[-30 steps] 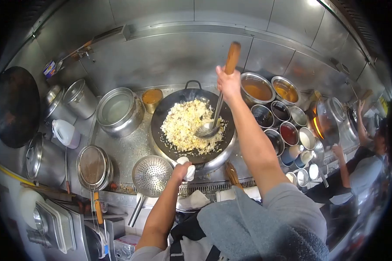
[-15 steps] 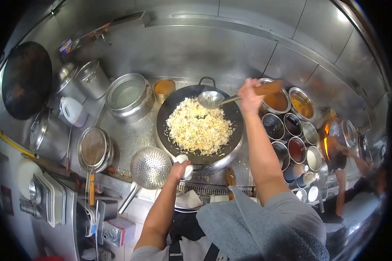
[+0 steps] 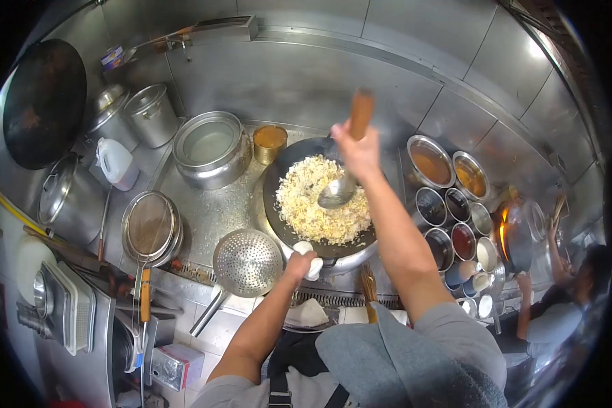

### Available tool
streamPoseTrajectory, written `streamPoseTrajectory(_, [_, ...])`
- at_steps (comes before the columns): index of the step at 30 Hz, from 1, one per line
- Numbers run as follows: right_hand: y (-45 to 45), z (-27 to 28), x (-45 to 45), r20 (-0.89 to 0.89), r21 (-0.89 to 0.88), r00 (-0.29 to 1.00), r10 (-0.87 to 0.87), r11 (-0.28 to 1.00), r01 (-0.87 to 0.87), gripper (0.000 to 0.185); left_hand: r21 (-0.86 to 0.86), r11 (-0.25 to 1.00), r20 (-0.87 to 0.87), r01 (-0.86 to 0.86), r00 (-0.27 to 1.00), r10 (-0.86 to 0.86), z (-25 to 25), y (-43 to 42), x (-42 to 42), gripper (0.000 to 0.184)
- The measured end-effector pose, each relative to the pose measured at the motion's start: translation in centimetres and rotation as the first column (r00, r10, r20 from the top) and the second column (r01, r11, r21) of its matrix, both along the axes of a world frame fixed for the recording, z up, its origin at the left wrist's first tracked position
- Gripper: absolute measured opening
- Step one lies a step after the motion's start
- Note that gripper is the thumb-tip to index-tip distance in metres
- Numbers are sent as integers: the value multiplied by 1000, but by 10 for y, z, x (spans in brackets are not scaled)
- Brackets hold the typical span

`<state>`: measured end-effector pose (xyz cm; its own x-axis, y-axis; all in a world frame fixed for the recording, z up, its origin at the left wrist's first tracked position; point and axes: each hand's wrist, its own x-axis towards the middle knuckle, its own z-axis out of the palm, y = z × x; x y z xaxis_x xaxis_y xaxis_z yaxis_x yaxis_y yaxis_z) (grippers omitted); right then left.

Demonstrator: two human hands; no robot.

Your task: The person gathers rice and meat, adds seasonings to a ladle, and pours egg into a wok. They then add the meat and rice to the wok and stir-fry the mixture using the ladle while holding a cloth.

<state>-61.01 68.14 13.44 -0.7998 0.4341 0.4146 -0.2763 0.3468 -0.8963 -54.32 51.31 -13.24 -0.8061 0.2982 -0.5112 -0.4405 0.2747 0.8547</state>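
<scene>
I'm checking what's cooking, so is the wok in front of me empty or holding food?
Holding food: pale, yellowish rice covers much of the dark wok.

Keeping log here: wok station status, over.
Left grip shut on white cloth at near rim of wok. Right grip shut on ladle at rice. Strainer beside wok, not obstructing ladle.

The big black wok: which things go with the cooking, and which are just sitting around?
Being used: wok, rice, ladle in the right hand, white cloth in the left hand.

Probably just sitting there: perforated strainer, brush, white jug.
</scene>
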Motion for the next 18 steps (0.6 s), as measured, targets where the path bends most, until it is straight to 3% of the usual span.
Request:
streamPoseTrajectory(2, [-5, 17, 17, -333, -47, 934, 130, 987, -154, 23, 19, 1000, -10, -3, 1000, 3, -11, 3, -9, 52])
streamPoseTrajectory(3, [-7, 0, 13, -314, -41, 939, 141, 986, -162, 23, 19, 1000, -15, 1, 1000, -1, -20, 4, -9, 54])
streamPoseTrajectory(5, [-3, -66, -3, -563, -180, 810, 164, 932, -314, 26, 28, 1000, -13, 9, 1000, -8, -19, 0, -5, 56])
streamPoseTrajectory(6, [2, -97, -15, -353, -232, 929, 113, 951, -204, 27, 19, 999, -23, 30, 999, -30, -10, -2, -4, 56])
streamPoseTrajectory(8, [-1, -57, 2, -170, -64, 983, 69, 995, -81, 26, 48, 997, 19, 58, 998, -59, -16, -1, -8, 54])
streamPoseTrajectory(10, [-30, 0, 45, -243, -151, 962, -124, 985, 89, 22, 114, 992, 64, 54, 996, -62, -17, 0, -12, 49])
streamPoseTrajectory(12, [-16, 1, 76, -445, -206, 882, 157, 940, -271, 23, 202, 979, 138, 13, 990, -42, -26, 3, -12, 41])
streamPoseTrajectory(13, [-20, -18, 73, -435, -297, 899, 52, 934, -198, 30, 228, 974, 156, -14, 987, -22, -32, 5, -12, 40])
streamPoseTrajectory(15, [-9, -73, 49, -365, -382, 928, 78, 896, -225, 27, 349, 931, 190, -106, 981, 41, -60, 16, -13, 34])
streamPoseTrajectory(16, [-1, -79, 42, -376, -400, 919, 117, 875, -274, 24, 416, 896, 297, -153, 955, 25, -15, 3, 2, 26])
streamPoseTrajectory(18, [6, 5, 53, -228, -408, 968, -107, 913, 5, 24, 498, 853, 263, -158, 964, 25, 4, -20, 32, 20])
